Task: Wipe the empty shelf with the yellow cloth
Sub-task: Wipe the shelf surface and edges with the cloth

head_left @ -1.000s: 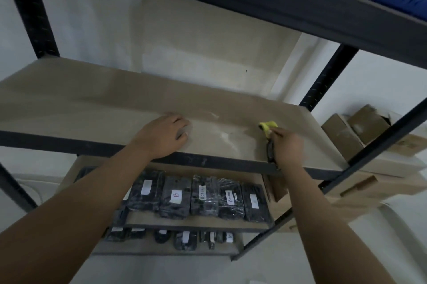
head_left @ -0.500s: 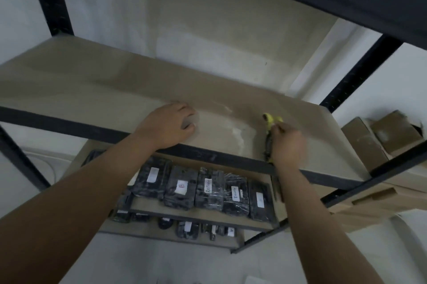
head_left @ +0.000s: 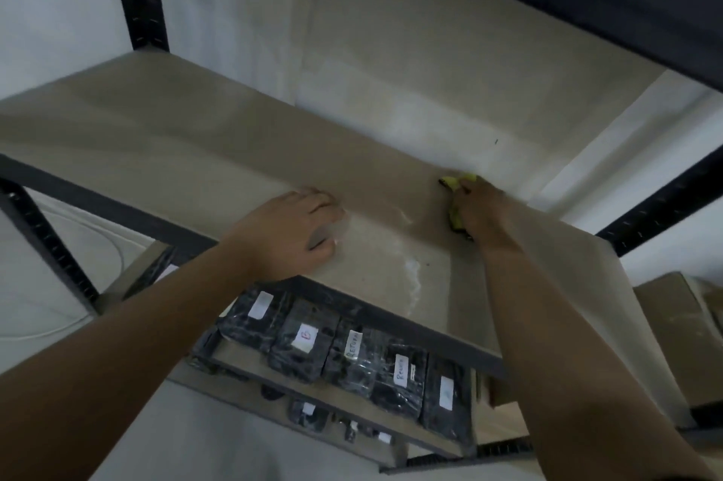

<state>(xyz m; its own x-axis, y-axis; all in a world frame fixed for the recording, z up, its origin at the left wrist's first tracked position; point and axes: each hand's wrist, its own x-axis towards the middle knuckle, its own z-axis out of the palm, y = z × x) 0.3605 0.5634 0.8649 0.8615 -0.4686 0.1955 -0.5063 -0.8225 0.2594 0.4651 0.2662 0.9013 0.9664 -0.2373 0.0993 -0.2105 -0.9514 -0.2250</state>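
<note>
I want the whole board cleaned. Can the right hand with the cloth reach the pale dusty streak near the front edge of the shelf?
Probably yes. The right hand holds the cloth near the back of the shelf, and the streak lies just in front of it with bare board between. The left hand rests off to the side.

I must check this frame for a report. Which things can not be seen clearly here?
1. Yellow cloth, head view: mostly covered by the right hand; its size is unclear.
2. Labels on the black packets below: too small and blurred to read fully.
3. Shelf surface under the left hand: hidden.
4. Boxes at right: cut off by the frame edge.
</note>
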